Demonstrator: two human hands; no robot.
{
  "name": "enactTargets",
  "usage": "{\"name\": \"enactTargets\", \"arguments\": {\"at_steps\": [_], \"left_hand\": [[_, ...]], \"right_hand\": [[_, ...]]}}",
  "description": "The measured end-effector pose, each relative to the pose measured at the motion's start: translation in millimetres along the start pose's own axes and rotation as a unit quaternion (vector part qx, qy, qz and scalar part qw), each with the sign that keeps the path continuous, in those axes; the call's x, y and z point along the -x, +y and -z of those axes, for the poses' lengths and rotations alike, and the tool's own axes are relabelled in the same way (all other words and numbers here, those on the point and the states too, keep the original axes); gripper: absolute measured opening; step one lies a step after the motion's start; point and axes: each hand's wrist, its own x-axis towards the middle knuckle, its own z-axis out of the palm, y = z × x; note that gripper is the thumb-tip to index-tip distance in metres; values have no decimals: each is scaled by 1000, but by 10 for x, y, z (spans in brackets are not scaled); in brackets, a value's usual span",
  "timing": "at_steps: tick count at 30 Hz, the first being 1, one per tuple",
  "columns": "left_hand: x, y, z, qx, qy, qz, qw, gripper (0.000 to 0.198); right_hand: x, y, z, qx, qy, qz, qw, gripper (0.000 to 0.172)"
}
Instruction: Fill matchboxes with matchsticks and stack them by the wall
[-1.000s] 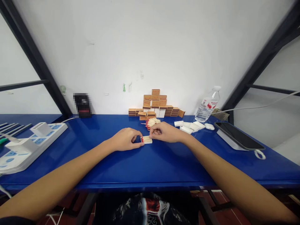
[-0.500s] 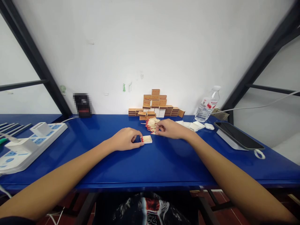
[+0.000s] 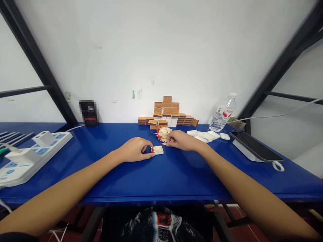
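Note:
A small white matchbox tray [image 3: 159,153] lies on the blue table with several red-tipped matches [image 3: 156,149] in it. My left hand [image 3: 136,149] grips the tray's left end between thumb and fingers. Just to the right, my right hand [image 3: 179,139] has its fingertips pinched on a match [image 3: 164,144], whose red head points left. Behind that match is a heap of loose matches [image 3: 164,133], partly covered by my right hand.
Brown matchboxes [image 3: 166,110] are stacked against the wall. Several white trays [image 3: 207,135] lie right, near a water bottle [image 3: 223,114], a white case [image 3: 224,136] and a phone [image 3: 256,146]. A power strip [image 3: 37,158] is on the left.
My right hand has shifted slightly down and left, from the heap's edge toward the tray, with a match in its fingertips. The left hand and the tray have stayed in place.

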Motion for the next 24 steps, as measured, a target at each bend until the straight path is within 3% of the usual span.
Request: {"name": "enactTargets", "arguments": {"at_steps": [9, 16, 24], "left_hand": [[5, -13, -1, 2, 0, -2, 1000, 33], [0, -10, 0, 4, 0, -3, 1000, 35], [3, -3, 4, 2, 0, -2, 1000, 34]], "right_hand": [[10, -56, -29, 30, -21, -10, 999, 6], [27, -85, -6, 56, -9, -16, 998, 10], [42, -122, 11, 20, -47, -4, 999, 20]]}}
